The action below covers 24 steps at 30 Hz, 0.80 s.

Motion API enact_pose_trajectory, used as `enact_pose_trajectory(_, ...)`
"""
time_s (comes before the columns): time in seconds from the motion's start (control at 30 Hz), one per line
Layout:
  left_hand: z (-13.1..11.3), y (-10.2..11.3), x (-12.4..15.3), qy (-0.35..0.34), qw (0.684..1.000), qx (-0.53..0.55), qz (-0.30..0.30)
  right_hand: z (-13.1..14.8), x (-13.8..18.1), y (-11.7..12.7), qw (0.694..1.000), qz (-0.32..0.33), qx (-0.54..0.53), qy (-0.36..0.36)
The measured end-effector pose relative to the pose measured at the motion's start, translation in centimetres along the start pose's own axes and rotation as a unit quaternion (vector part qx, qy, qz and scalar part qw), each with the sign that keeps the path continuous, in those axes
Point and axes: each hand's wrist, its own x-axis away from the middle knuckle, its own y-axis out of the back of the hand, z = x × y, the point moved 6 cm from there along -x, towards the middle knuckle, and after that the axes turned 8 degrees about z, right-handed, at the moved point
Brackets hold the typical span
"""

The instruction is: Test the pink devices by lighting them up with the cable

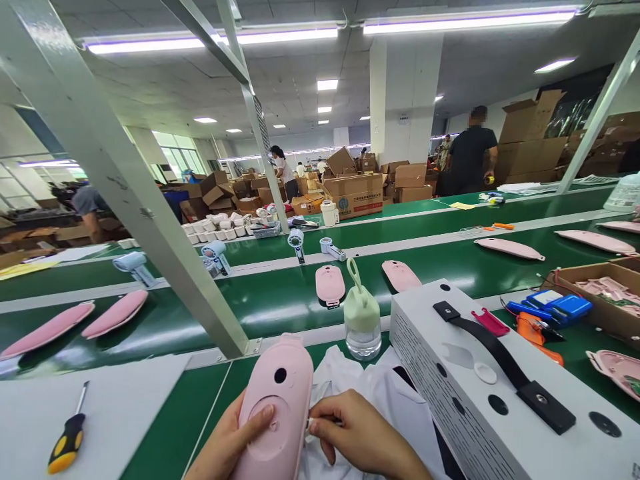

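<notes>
My left hand (240, 433) is wrapped round a pink oval plastic casing (277, 420), its thumb lying in the round recess on the face. A black dot sits above that recess. At the casing's right edge, my right hand (350, 427) pinches a small white piece (311, 425) against the side; its kind is mostly hidden by the fingers. Beneath both hands lies a crumpled white cloth or bag (345, 373). Just beyond stands a clear bottle with a pale green lid (361, 317).
To the right is a large white box (450, 373) with a black strap. A screwdriver (70, 433) lies on a white sheet at left. Pink casings (330, 283) and light blue handheld devices (296, 243) sit on the green conveyor. A metal post (145, 200) rises at left.
</notes>
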Motion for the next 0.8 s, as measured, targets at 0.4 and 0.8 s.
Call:
enact_pose_trajectory(0.4,-1.0,-1.1,0.8,-0.004,1.0,0.017,0.017,-0.2,0.1,0.7,0.999,-0.021,-0.013,-0.03)
enact_pose_trajectory(0.8,-1.5,-0.6,0.9,-0.034,0.999,-0.032,-0.026,-1.4,-0.7,-0.7,0.999,-0.015,-0.011,-0.032)
